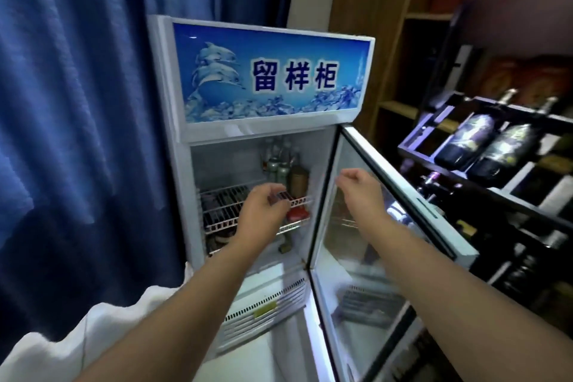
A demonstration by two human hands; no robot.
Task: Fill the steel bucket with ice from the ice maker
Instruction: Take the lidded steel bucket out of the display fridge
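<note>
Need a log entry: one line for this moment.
white display fridge: open; left hand: at white wire shelf; right hand: by glass door; steel bucket: unseen

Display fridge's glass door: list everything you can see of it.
The glass door stands swung wide open at the right side of the fridge: a clear pane in a white frame with dark edging. The right hand, fingers loosely curled, is in front of its upper part; contact cannot be told.
</note>
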